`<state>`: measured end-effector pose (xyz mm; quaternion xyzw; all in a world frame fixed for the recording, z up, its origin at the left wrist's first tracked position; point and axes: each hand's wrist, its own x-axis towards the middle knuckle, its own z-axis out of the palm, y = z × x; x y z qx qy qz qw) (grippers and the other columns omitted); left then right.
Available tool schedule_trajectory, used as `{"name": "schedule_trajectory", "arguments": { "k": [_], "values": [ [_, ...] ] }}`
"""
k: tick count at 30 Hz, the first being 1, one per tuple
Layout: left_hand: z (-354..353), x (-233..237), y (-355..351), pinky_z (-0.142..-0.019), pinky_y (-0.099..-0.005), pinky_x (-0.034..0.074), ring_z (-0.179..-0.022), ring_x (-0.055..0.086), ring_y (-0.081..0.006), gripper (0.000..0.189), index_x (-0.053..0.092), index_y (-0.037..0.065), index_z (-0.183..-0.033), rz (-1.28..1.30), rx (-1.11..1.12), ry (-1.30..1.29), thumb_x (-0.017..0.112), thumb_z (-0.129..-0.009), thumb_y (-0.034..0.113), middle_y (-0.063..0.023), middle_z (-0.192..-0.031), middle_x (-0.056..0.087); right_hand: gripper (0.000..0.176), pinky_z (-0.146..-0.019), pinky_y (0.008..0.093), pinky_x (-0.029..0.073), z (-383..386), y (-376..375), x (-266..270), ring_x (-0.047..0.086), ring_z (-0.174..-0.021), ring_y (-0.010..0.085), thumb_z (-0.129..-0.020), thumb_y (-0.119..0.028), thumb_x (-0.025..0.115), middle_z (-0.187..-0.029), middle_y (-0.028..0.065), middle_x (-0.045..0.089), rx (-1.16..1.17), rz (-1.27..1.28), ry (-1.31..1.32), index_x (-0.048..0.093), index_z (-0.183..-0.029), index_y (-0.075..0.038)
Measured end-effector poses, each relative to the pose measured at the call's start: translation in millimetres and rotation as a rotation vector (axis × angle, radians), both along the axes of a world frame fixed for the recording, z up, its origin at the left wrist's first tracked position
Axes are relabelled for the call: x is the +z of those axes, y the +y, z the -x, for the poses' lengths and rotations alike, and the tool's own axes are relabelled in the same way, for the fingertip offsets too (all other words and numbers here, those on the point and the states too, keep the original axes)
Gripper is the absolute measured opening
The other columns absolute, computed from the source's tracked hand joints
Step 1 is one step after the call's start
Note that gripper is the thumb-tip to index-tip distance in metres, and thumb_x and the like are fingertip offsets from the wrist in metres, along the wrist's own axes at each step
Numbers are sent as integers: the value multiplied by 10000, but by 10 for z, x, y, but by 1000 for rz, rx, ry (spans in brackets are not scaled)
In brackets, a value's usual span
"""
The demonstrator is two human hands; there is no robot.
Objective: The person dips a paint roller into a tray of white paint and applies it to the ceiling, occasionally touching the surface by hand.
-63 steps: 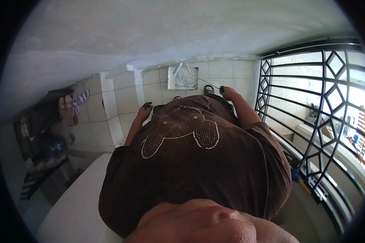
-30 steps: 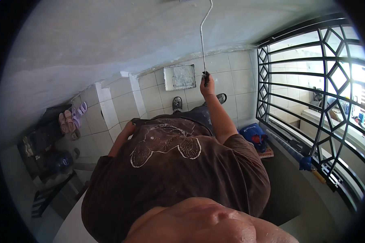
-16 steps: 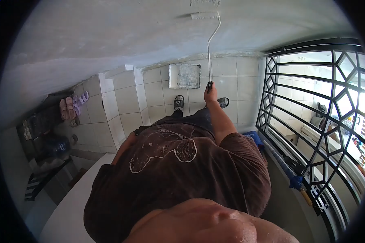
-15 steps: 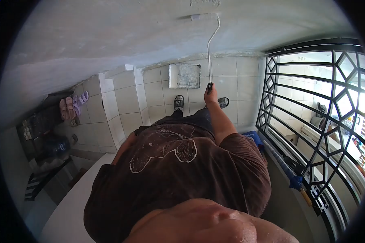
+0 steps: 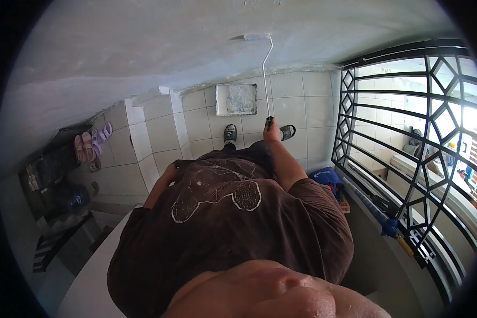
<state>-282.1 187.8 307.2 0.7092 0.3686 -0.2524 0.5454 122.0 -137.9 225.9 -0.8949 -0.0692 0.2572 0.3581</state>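
Roller at the wall, right hand closed on its handle

The paint roller (image 5: 258,37) is at 12 o'clock, well beyond the paint tray, its pale sleeve lying crosswise along the wall (image 5: 143,47). It looks to be pressed to the surface, though the distorted view makes the contact hard to confirm. From its right end, a bent metal rod (image 5: 265,74) runs back to the dark handle (image 5: 270,121), which the right hand (image 5: 273,132) grips in a closed fist, the arm reaching forward.

The left hand (image 5: 169,173) is at 10 o'clock of the waist, beside the edge of the brown shirt (image 5: 233,238); its fingers are hidden, so I cannot tell whether they are released or clenched.

The paint tray (image 5: 221,100), coated with whitish residue, lies on the tiled floor (image 5: 290,100), just to the left of the rod and ahead of the feet. Pink and purple sandals (image 5: 102,137) sit at 10 o'clock, and a black metal grille (image 5: 392,76) stands at 2 to 3 o'clock, with a blue bag (image 5: 322,176) near its base.

I judge this to be a rolling stroke on the wall. Moving the roller from here calls for even pressure, the sleeve kept flat, and the rod swung clear of the tray.
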Motion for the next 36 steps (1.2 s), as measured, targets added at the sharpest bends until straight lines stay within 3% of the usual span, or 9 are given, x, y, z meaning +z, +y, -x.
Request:
{"name": "schedule_trajectory", "arguments": {
  "k": [3,15,18,23,26,30,33,36],
  "values": [
    [-174,274,-64,-859,-319,473,-965,613,-200,363,636,15,-1073,70,132,-34,727,-773,197,-124,-1064,664,279,-705,515,460,-48,-4,209,578,-844,474,-908,-233,514,-874,287,613,-11,-27,0,511,-1098,-29],
    [186,-275,-18,-847,-367,477,-981,630,-260,447,634,31,-1070,33,123,111,672,-790,378,-161,-1016,671,262,-704,503,470,-653,75,575,577,-838,466,-915,-168,498,-883,270,616,4,-183,-303,488,-1125,-12],
    [105,-256,-43,-849,-367,475,-980,626,-251,446,620,30,-1102,-59,-18,138,673,-796,351,-160,-1039,667,271,-701,491,475,-777,169,720,588,-848,450,-909,-154,511,-918,251,622,7,-214,-353,481,-1138,-12],
    [-222,115,-227,-862,-352,470,-984,618,-226,458,600,22,-1141,-93,-51,31,693,-793,305,-150,-1085,658,280,-698,485,480,-840,418,1068,593,-849,445,-903,-142,521,-941,237,620,-8,-272,-376,463,-1147,-18],
    [-261,67,-179,-878,-347,465,-994,614,-222,450,601,21,-1140,-78,-72,43,697,-792,288,-146,-1090,657,270,-695,485,481,-847,516,1096,590,-848,447,-902,-135,520,-928,238,619,-9,-269,-401,457,-1137,-19],
    [-342,262,-158,-894,-347,462,-1017,608,-223,425,611,23,-1130,-88,-133,72,690,-798,276,-146,-1099,654,282,-656,517,466,-666,444,820,588,-782,460,-895,-128,507,-841,265,612,-3,-120,-386,451,-1143,-5],
    [-202,126,-97,-891,-352,464,-1023,607,-219,417,615,25,-1127,-23,69,142,690,-795,266,-145,-1107,652,301,-665,533,459,-409,297,467,579,-784,472,-909,-149,500,-836,273,610,37,-45,-279,434,-1172,-17],
    [-268,372,-108,-881,-343,466,-1008,610,-212,413,615,33,-1131,-112,-48,106,685,-793,261,-141,-1098,654,276,-668,546,450,-174,175,220,571,-785,483,-916,-150,486,-823,282,605,43,8,-219,430,-1154,-23]
  ]
}}
